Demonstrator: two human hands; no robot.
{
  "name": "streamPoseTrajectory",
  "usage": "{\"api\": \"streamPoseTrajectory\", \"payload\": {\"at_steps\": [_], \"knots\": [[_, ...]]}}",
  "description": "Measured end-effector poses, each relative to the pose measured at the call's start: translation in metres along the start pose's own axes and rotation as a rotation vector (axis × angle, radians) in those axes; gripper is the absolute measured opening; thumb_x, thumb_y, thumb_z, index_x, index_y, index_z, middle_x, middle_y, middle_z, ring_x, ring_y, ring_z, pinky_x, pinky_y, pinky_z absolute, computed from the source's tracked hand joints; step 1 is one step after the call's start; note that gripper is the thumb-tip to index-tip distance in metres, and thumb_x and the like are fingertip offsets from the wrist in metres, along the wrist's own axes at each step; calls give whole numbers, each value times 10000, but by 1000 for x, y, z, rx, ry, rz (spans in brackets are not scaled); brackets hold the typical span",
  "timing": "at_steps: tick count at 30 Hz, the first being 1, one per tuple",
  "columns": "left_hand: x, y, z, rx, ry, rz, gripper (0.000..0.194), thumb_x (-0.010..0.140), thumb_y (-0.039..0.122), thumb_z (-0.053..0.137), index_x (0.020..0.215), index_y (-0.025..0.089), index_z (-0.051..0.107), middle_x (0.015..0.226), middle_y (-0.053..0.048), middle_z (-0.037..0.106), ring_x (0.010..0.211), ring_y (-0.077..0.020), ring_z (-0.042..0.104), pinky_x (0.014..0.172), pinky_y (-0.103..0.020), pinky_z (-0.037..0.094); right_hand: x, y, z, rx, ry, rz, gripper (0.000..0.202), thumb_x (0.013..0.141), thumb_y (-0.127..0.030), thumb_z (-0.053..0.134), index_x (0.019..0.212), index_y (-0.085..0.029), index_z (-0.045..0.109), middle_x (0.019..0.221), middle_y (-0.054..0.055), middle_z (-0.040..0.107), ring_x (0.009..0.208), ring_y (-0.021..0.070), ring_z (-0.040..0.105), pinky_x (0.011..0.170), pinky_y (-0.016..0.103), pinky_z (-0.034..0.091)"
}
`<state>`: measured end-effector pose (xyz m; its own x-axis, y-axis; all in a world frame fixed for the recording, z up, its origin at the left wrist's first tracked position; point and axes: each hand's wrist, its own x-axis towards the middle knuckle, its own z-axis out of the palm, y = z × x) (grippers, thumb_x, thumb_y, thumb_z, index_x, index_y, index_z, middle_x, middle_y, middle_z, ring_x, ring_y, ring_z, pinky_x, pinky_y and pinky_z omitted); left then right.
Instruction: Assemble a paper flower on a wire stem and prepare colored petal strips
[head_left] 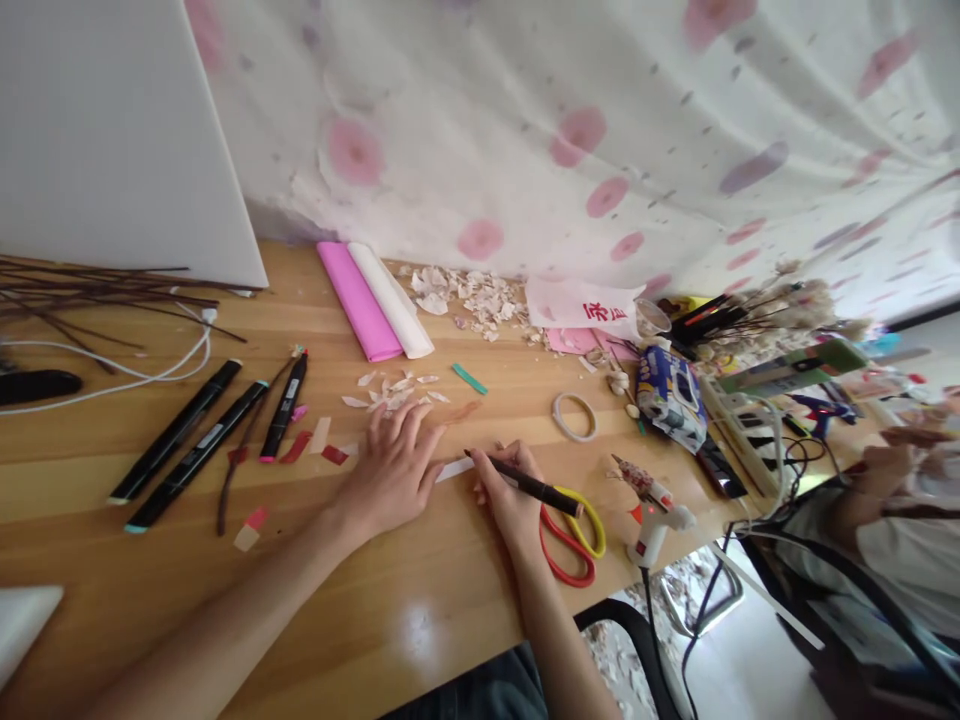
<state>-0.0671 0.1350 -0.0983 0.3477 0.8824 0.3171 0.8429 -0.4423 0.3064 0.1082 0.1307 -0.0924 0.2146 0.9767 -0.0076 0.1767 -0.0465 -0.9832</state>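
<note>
My left hand [397, 465] lies flat on the wooden table with its fingers stretched out. Its thumb touches, or nearly touches, the end of a narrow white paper strip [454, 468]. In my right hand [510, 495] a black marker [536, 487] is gripped like a pen; its tip end is by the strip, and whether it touches cannot be seen. Scissors with red and yellow handles [568, 560] lie just right of that hand, blades mostly hidden. Pale petal-like scraps [394, 390] and a green strip [469, 378] lie beyond my left fingers.
Several markers [196, 455] and dark twigs [97, 285] are on the left. Pink and white paper rolls [367, 310] lie at the back. On the right are a tape roll [575, 416], a blue wipes pack [670, 398] and a glue gun [652, 520]. Another person's hand [885, 470] shows far right.
</note>
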Motion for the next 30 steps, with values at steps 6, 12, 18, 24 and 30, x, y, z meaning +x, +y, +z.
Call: {"api": "streamPoseTrajectory", "payload": {"at_steps": [6, 12, 18, 24, 30], "knots": [[-1, -1, 3, -9, 5, 7, 373, 973, 287, 470, 1294, 125, 568, 1448, -235, 495, 1405, -379, 385, 1180, -651, 180, 5, 7, 2, -170, -6, -168, 405, 858, -414, 669, 587, -229, 430, 551, -68, 431, 534, 110, 386, 538, 263, 326], [-1, 1, 3, -18, -11, -6, 393, 960, 259, 493, 1315, 105, 564, 1469, -250, 483, 1429, -383, 365, 1189, -654, 152, 6, 12, 0, -286, -102, -189, 361, 852, -379, 675, 598, -226, 468, 556, -62, 463, 537, 118, 399, 528, 260, 316], [0, 1, 1, -43, -16, -20, 391, 964, 277, 497, 1300, 96, 583, 1461, -258, 498, 1419, -388, 388, 1184, -657, 177, 6, 15, 0, -323, -108, -204, 348, 828, -386, 684, 604, -231, 466, 563, -63, 490, 516, 114, 415, 507, 250, 327], [1, 2, -1, -50, -11, -25, 373, 963, 277, 499, 1274, 98, 602, 1446, -254, 521, 1400, -390, 413, 1175, -668, 201, 6, 20, -1, -340, -29, -193, 369, 879, -403, 637, 613, -239, 439, 541, -68, 439, 510, 120, 400, 504, 256, 317], [1, 2, 1, -43, -30, -31, 374, 958, 275, 505, 1271, 94, 602, 1449, -258, 513, 1405, -386, 408, 1175, -661, 208, 5, 18, 0, -336, -81, -202, 342, 864, -410, 661, 632, -228, 487, 573, -57, 500, 511, 116, 434, 509, 252, 358]]}}
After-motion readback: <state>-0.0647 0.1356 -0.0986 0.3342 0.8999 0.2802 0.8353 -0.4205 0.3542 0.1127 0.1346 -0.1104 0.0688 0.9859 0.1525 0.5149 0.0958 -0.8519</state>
